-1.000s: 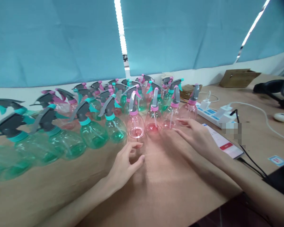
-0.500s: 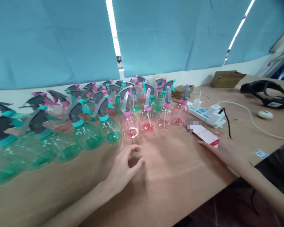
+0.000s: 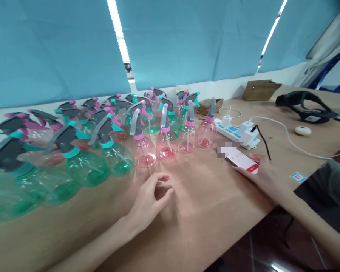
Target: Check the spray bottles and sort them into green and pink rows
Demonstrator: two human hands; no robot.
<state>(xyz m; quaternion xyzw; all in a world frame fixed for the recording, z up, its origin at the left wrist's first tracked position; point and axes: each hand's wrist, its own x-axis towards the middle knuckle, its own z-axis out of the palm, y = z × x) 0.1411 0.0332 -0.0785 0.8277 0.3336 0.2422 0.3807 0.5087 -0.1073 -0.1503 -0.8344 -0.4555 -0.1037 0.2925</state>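
Observation:
My left hand [image 3: 153, 194] rests on the brown table [image 3: 198, 219], empty, its thumb and fingers curved and apart. Just beyond it stands a pink spray bottle [image 3: 144, 153] with a grey trigger head, not touched by the hand. More pink bottles, such as this pink spray bottle [image 3: 167, 145], stand to its right, and green spray bottles [image 3: 86, 166] fill the left. My right hand [image 3: 262, 173] grips the near end of a phone [image 3: 240, 158], thumb on one side and fingers on the other. Digits and a red band show on its lit screen; a blurred patch covers its far end.
Behind the phone lies a white power strip [image 3: 229, 130] with chargers and cables. Farther right are a black headset [image 3: 306, 107], a white oval object [image 3: 302, 130] and a brown box [image 3: 260, 90]. A small sticker [image 3: 298, 177] marks the table's right edge. Blue curtain [image 3: 170, 41] hangs behind.
The view has swung slightly right, so the bottles, phone and power strip sit farther left in the picture. Both hands keep their pose; the phone stays in my right hand.

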